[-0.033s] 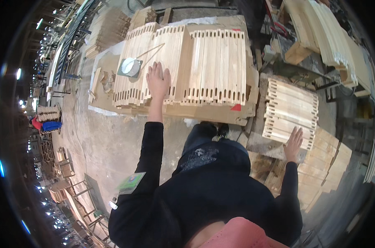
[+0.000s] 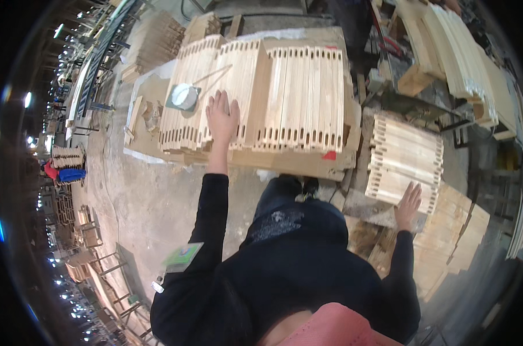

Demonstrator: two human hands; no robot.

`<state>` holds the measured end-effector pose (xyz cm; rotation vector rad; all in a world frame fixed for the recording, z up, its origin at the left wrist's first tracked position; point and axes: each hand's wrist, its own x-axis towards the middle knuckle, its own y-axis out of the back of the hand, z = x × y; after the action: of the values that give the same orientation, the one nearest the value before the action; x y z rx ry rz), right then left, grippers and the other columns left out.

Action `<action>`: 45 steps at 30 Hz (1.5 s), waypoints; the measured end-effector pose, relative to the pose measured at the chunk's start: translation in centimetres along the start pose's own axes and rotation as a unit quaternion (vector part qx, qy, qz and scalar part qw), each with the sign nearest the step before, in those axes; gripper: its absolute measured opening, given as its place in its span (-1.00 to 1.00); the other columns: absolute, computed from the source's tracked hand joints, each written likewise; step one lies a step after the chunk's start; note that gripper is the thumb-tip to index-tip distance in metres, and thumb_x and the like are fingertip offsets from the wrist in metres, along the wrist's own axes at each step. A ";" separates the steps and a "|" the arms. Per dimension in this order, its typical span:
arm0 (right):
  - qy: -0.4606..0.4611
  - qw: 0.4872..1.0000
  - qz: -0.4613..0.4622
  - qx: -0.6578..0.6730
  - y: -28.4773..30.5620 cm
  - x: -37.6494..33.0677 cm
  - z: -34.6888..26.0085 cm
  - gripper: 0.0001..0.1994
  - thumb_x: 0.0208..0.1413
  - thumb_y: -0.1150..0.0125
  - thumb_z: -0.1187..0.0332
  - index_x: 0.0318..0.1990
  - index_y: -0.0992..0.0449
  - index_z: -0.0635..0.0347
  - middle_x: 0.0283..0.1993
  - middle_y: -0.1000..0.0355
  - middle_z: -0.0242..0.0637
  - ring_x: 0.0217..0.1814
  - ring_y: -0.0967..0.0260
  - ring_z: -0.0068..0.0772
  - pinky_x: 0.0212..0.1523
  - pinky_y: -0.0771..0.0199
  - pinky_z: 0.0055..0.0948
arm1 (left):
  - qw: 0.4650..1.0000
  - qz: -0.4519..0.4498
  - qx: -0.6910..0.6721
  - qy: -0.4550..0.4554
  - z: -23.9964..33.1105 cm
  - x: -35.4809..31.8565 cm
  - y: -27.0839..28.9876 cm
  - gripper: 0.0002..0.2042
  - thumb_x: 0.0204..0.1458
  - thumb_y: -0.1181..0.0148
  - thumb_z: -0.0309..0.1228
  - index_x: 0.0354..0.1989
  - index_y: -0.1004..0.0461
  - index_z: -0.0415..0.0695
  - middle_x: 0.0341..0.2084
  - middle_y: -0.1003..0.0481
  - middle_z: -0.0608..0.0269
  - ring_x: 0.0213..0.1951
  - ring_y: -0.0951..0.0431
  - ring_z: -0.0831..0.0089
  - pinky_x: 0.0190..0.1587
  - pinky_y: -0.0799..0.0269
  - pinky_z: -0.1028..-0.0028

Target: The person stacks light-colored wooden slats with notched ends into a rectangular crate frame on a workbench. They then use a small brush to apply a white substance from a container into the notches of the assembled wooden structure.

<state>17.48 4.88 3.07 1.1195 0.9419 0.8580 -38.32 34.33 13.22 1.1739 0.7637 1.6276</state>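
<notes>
— Where's your left hand (image 2: pixel 222 117)?

— Flat on the rows of notched wooden slats (image 2: pixel 256 98) laid over the cardboard sheet (image 2: pixel 296 161), fingers spread wide, holding nothing. A round white tub (image 2: pixel 184 96) sits just beside it.

— And your right hand (image 2: pixel 409 203)?

— Palm down with open fingers on the lower edge of the smaller slat stack (image 2: pixel 405 161), well apart from the big rows. More slat piles (image 2: pixel 452 52) lie beyond it.
</notes>
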 end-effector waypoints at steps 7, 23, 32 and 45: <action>-0.006 0.997 0.019 0.076 0.6 -0.1 -0.3 0.17 -0.17 -0.45 0.46 0.54 0.31 0.08 0.61 0.43 0.01 0.64 0.42 0.06 0.51 0.13 0.00 | 1.000 0.011 0.019 0.019 -0.1 -0.7 1.1 -0.43 0.20 -0.05 -0.11 0.31 -0.32 -0.18 0.34 -0.27 0.03 0.39 -0.14 -0.02 0.42 0.05 0.05; -0.041 0.994 0.027 0.097 0.2 -0.6 -1.0 0.18 -0.25 -0.46 0.43 0.52 0.25 0.16 0.59 0.40 0.06 0.63 0.44 0.13 0.51 0.19 0.08 | 0.999 0.014 -0.008 0.033 0.6 -1.0 2.0 -0.43 0.19 -0.05 -0.11 0.31 -0.32 -0.17 0.34 -0.27 0.04 0.41 -0.11 -0.02 0.44 0.09 0.06; -0.075 0.992 0.020 0.098 0.8 -0.9 -2.1 0.14 -0.21 -0.38 0.43 0.53 0.26 0.05 0.61 0.44 0.04 0.64 0.44 0.13 0.52 0.20 0.07 | 0.999 0.024 0.003 0.024 0.5 -1.0 1.8 -0.44 0.18 -0.08 -0.12 0.29 -0.34 -0.17 0.33 -0.28 0.00 0.39 -0.14 -0.04 0.42 0.05 0.06; -0.123 0.979 0.088 0.134 0.6 -1.1 -3.9 0.15 -0.26 -0.40 0.34 0.54 0.20 -0.04 0.61 0.31 -0.07 0.63 0.33 0.07 0.49 0.12 0.05 | 0.999 0.023 -0.009 0.039 0.2 -1.2 1.7 -0.44 0.19 -0.07 -0.11 0.31 -0.33 -0.13 0.36 -0.25 0.07 0.42 -0.11 0.01 0.44 0.09 0.08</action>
<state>13.46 5.32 3.21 1.5233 0.7745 0.7256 -38.62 32.57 14.35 1.1278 0.7758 1.7228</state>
